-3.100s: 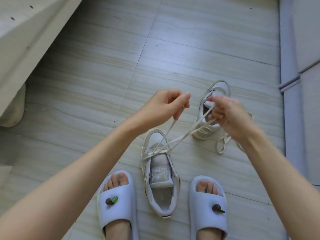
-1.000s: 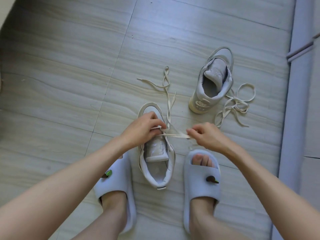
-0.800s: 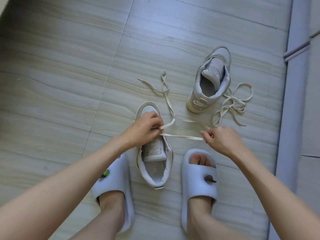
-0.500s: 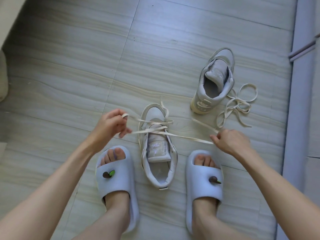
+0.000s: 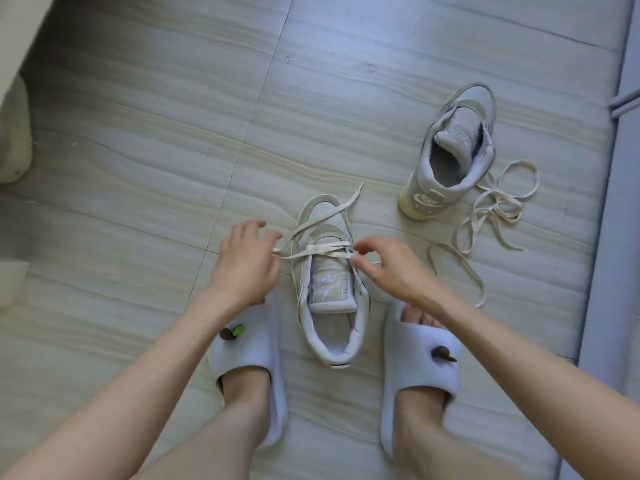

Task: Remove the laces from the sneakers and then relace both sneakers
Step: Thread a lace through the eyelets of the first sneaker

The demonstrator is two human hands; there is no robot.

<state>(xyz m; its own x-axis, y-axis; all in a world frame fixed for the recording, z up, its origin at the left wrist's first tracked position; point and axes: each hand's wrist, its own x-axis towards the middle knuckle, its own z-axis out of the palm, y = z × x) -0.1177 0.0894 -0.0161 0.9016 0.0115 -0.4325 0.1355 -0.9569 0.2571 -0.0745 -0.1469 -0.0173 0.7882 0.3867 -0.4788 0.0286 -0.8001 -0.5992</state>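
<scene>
The near sneaker [image 5: 328, 308] stands on the floor between my feet, toe pointing away. Its cream lace [image 5: 320, 250] crosses the lowest eyelets, and one loose end runs over the toe. My left hand [image 5: 244, 263] hovers at the sneaker's left side with fingers spread, the lace just beside its fingertips. At the right eyelets, the thumb and forefinger of my right hand [image 5: 389, 268] pinch the lace. The far sneaker [image 5: 450, 154] sits unlaced at the upper right, heel toward me. Its lace [image 5: 491, 209] lies in loose loops on the floor beside it.
My feet wear pale slippers, one left of the near sneaker [image 5: 249, 358] and one right [image 5: 419, 355]. A pale wall or door frame [image 5: 616, 237] runs down the right edge. Light furniture [image 5: 14, 126] stands at the far left on the tiled floor [image 5: 156, 150].
Both hands have come in from the pulled-out lace ends to the sneaker's sides. The left hand has let go and spread its fingers. The lace now lies crossed over the toe.
</scene>
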